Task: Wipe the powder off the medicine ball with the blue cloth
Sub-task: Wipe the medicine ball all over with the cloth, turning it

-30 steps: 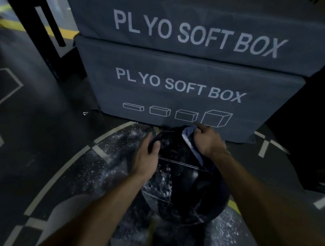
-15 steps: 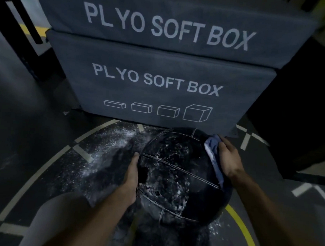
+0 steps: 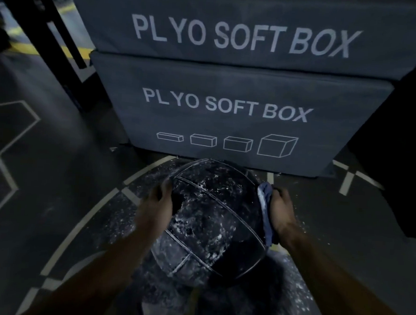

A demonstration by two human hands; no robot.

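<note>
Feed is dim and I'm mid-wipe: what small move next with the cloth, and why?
Probably sweep the blue cloth from the right side across the medicine ball's top, left hand bracing: white powder speckles the upper face, and the right hand presses the cloth only at the edge.

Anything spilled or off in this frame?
Yes. White powder still speckles the top of the medicine ball, and more is scattered on the dark floor around it. The right hand presses the blue cloth to the ball's side; the left hand steadies it.
</note>
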